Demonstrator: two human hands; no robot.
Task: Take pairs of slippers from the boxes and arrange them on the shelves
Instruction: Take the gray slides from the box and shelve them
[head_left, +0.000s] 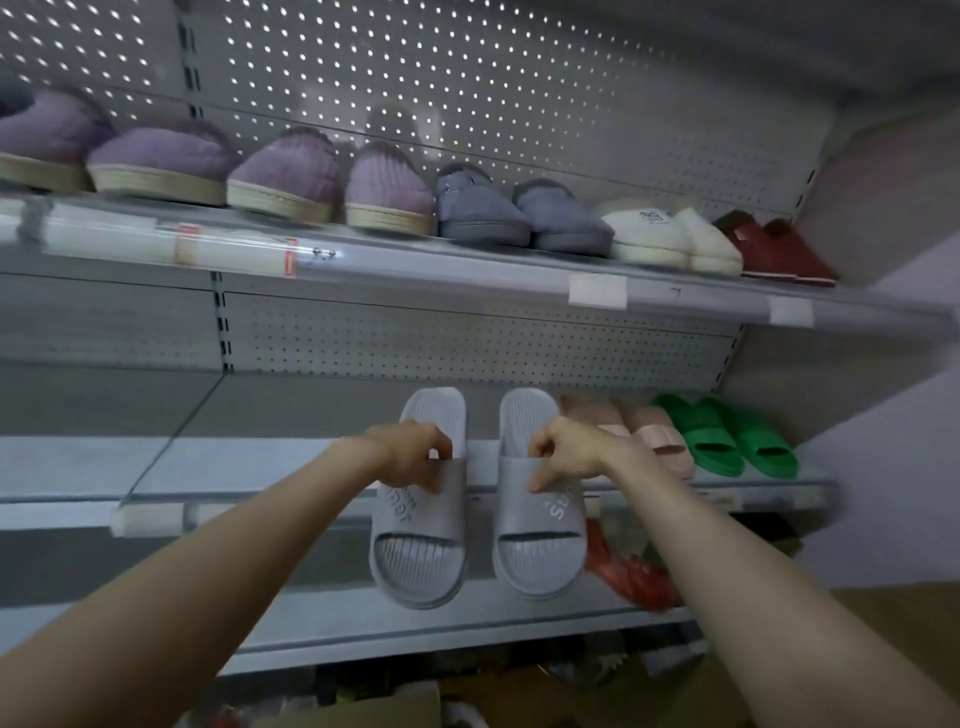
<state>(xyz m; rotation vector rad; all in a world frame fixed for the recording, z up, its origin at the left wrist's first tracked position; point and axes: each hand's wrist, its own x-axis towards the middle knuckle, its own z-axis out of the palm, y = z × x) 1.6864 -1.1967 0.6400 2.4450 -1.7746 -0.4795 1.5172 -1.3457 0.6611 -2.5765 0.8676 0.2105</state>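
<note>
Two grey slide slippers hang toe-down in front of the middle shelf (260, 457), their heels up over its surface. My left hand (410, 452) pinches the strap of the left grey slipper (421, 540). My right hand (566, 449) pinches the strap of the right grey slipper (540, 540). On the same shelf, to the right, stand a pink pair (649, 431) and a green pair (727, 436).
The top shelf (467, 270) carries several purple slippers (280, 176), a blue-grey pair (519, 218), a cream pair (670, 239) and a dark red pair (774, 249). Red slippers (628, 571) lie on the lower shelf. Cardboard boxes (883, 613) sit at bottom right.
</note>
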